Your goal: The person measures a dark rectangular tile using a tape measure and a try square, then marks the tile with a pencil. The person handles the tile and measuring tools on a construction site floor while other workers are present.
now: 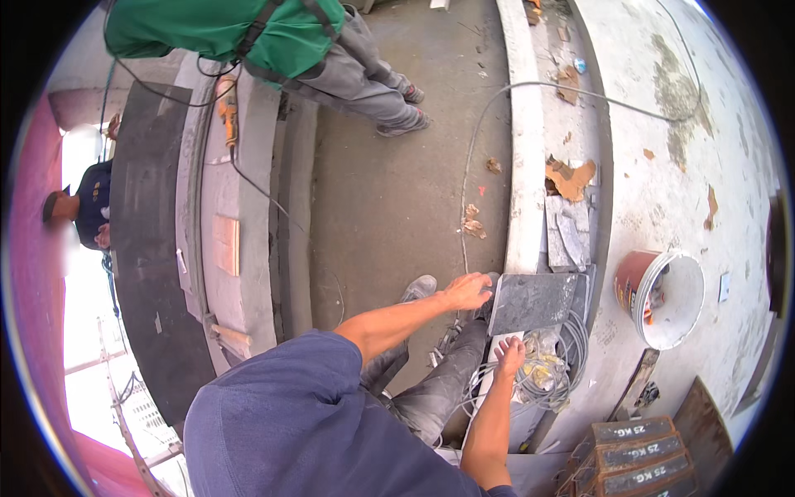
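A dark grey rectangular slab [537,303] lies on the narrow ledge to my right, its face dusty with pale specks. My left hand [469,291] is just left of the slab, fingers loosely bent toward its edge and apparently not gripping it. Close to the slab's near edge is my right hand [509,354], palm turned up a little and fingers apart. Under and beside that hand sits a coil of grey cable [571,352] around a crumpled clear and yellowish plastic bag [540,364].
A white-lined bucket [675,302] lies tilted at right, with rusty weight blocks [642,455] nearer. Broken slabs [570,236] and torn cardboard [571,178] litter the ledge. A loose cable [469,166] crosses the floor. A person in green [224,37] stands ahead; an orange power tool [228,112] rests left.
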